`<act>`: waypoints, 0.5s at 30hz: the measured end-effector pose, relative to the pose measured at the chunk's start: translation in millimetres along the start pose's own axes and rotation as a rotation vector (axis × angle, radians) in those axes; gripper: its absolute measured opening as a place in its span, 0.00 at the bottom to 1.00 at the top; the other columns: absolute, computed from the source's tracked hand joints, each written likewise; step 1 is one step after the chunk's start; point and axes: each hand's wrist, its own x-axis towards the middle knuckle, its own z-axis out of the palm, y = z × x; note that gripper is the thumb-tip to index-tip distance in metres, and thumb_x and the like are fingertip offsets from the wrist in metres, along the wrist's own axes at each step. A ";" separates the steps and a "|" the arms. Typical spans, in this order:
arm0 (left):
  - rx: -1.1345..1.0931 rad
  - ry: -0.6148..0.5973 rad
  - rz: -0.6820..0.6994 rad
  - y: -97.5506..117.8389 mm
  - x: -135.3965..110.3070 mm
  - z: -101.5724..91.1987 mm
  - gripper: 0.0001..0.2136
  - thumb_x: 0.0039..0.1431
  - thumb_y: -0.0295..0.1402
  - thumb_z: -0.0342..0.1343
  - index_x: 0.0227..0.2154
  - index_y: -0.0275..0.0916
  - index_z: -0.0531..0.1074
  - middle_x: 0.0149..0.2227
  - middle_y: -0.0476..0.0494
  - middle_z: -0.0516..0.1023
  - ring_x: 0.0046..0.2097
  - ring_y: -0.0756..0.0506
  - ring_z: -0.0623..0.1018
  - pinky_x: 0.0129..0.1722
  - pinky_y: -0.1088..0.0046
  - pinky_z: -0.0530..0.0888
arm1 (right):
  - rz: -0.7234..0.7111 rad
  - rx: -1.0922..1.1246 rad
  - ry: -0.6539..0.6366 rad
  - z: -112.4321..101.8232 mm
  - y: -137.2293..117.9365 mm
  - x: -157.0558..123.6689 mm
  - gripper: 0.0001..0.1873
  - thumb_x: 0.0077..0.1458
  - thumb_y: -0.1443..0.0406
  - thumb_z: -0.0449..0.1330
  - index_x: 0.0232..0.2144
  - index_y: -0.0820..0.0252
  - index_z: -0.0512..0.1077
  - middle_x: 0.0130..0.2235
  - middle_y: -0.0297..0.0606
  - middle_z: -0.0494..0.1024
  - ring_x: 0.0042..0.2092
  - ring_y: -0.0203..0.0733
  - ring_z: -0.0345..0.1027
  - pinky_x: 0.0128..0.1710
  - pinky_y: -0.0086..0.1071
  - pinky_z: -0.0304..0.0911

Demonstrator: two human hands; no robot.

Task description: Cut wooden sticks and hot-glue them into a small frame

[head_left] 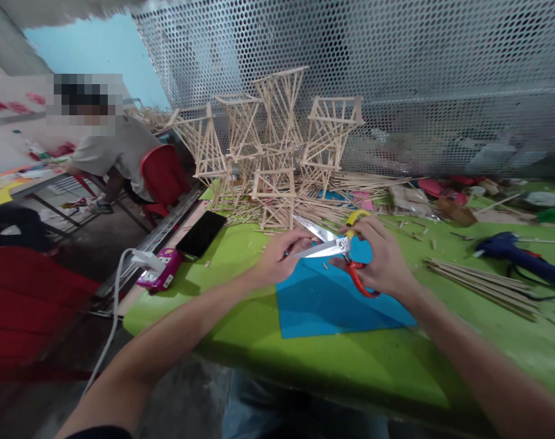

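Head view, clock read from the pivot of the steel-bladed scissors (342, 245), which have one yellow and one red loop handle: held above a flat bright-blue sheet (323, 311) on the green-covered table (222, 323), blades parted, tips towards 9 and 10, yellow loop at 1, red at 5. Right hand (382, 253) at 3 o'clock; its grip is wrapped round the two loops, fingers spread with them. Left hand (281, 253) at 9, fingers curled in by the blades; whether that grip pinches a small piece or nothing, cannot tell, the blades cover it. Handling, as judged: scissors rigid, fairly light, weight probably gathered near the pivot; smooth metal likely slick and edges sharp, so the loops are the place to take hold, with the left fingertips best kept clear of the gap between the blades. At 11, an openwork structure of thin pale wooden sticks (279, 131) with several flared towers; looks very light, stiff along each stick, fragile at the joints; low and near its base seems the safer hold. Between 3 and 4, a loose bundle of thin wooden sticks (482, 289): light, brittle if bent, apt to roll or fan out, better gathered round the middle. At 3, a dark-blue glue gun (510, 251); its nozzle could be hot. At 9, a black flat phone (201, 235), near a magenta power strip (167, 268).
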 end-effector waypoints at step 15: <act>0.156 -0.031 0.072 -0.2 -0.3 -3.0 0.14 0.71 0.40 0.49 0.44 0.40 0.77 0.28 0.47 0.74 0.27 0.49 0.68 0.28 0.73 0.64 | 0.022 -0.006 0.013 -2.2 -5.0 0.5 0.19 0.50 0.57 0.71 0.42 0.55 0.71 0.41 0.44 0.75 0.42 0.52 0.72 0.41 0.41 0.67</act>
